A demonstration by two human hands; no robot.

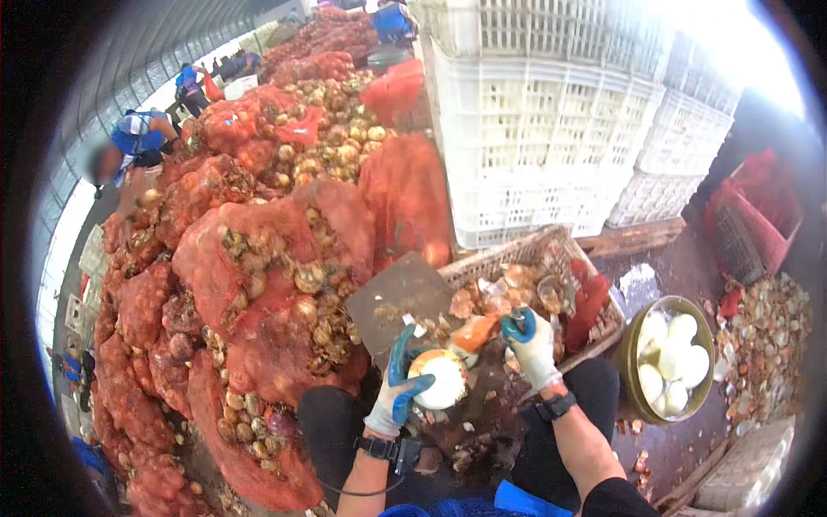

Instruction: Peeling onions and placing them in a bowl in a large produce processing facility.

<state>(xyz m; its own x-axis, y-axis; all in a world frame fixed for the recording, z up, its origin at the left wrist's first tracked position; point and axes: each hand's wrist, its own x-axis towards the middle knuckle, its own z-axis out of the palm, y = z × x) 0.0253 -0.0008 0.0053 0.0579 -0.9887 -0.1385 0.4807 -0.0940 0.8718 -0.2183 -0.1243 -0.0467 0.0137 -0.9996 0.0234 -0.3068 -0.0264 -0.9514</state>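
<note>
My left hand (401,388), in a white glove with blue-coated fingers, is wrapped round an onion (441,384). Its pale, peeled face shows, with some brown skin along the upper rim. My right hand (531,345), gloved the same way, pinches a flap of orange onion skin (475,333). The flap reaches down to the onion's upper edge; I cannot tell whether it is still attached. Beneath both hands, bits of peel lie on a dark surface between my knees. Just beyond my left hand a brown board (401,302) carries small scraps.
Red mesh sacks of onions (276,250) pile up on the left. White crates (543,146) stand stacked ahead, behind a crate of peelings (594,323). A round bowl (633,362) with several peeled onions stands right, beside heaped skins (767,345). People (142,138) bend over sacks far left.
</note>
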